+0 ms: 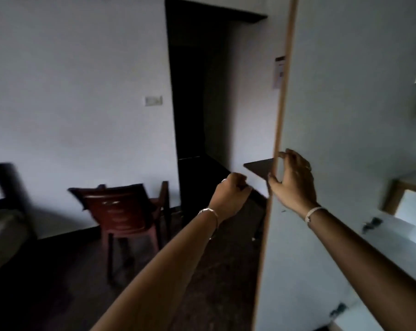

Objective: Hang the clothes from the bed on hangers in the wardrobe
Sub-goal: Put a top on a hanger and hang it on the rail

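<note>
The white, smooth-faced wardrobe door [345, 115] stands open and fills the right side of the view. A thin light-wood strip [282, 103] runs down its free edge. Two dark metal hinges [371, 223] sit near its hinge side, and past them a wood-framed compartment of the wardrobe [397, 194] shows dimly; its contents cannot be made out.

Both bare forearms reach up and forward from the bottom edge of the view. The right hand [295, 180] is on the inner face of the door and pinches the free edge at mid-height, thumb low on the wood strip and fingers curled over it above. The left hand [228, 197] hangs in the air just beside that edge, apart from it, with its fingers curled into a loose fist. Something dark shows at the fingertips, and whether it holds anything cannot be told.

A tall dark doorway [195, 103] opens in the pale wall behind. A reddish-brown moulded plastic chair [125, 211] stands on the dark floor near it, with a dark shape over its backrest. The bed [4, 228], with a pale mattress and dark headboard, lies at the left edge. A dark flat tabletop [259, 167] juts out behind the door's edge.

On the wall are a white paper notice [279, 69] and a small white switch plate [153, 100]. A thin metal bangle [209, 211] circles the left wrist, a pale band [313, 212] the right.
</note>
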### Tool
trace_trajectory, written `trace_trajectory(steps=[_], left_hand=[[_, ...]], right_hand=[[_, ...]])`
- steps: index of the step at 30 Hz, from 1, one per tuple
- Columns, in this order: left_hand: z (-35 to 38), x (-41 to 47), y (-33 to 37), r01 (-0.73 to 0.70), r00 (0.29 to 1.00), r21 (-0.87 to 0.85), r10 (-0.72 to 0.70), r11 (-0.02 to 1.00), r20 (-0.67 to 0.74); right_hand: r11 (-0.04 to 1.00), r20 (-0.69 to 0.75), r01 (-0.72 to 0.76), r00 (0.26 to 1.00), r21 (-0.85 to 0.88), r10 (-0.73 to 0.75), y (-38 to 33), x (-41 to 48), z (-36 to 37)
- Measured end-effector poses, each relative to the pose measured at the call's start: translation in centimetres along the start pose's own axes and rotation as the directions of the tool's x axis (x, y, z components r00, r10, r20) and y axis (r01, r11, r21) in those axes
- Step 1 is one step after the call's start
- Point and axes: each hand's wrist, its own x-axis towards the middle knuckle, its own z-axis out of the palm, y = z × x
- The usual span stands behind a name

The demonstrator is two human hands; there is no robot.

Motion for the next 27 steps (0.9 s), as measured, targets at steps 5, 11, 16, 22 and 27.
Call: trace_trajectory(steps=[5, 11, 16, 22, 27], left_hand=[[-13.7, -8.2, -10.7, 0.209, 0.962, 0.104, -0.185, 0.972, -0.199], [-29.4, -16.9, -20.4, 0.436, 0.806, 0.045, -0.368, 0.899, -0.464], [-41.5, -21.2, -29.1, 0.579, 0.648, 0.018, -0.447, 0.815, -0.616], [-53.9, -25.4, -39.5, 0.689, 0.463, -0.053, -0.494, 0.723, -0.735], [-61.9, -29.2, -45.6, 0.653, 0.234, -0.263, -0.520, 0.710, -0.822]], right_hand=[[0.990, 0.224, 0.100, 0.967, 0.100, -0.120, -12.3, -4.4, 10.2], [0.930, 0.350, 0.241, 0.876, 0.278, -0.331, -28.1, -7.9, 21.7], [0.858, 0.424, 0.283, 0.776, 0.428, -0.467, -41.0, -10.9, 33.1], [0.783, 0.527, 0.251, 0.620, 0.569, -0.581, -56.2, -12.3, 46.1], [0.740, 0.596, 0.166, 0.491, 0.652, -0.635, -67.0, -14.0, 54.1]])
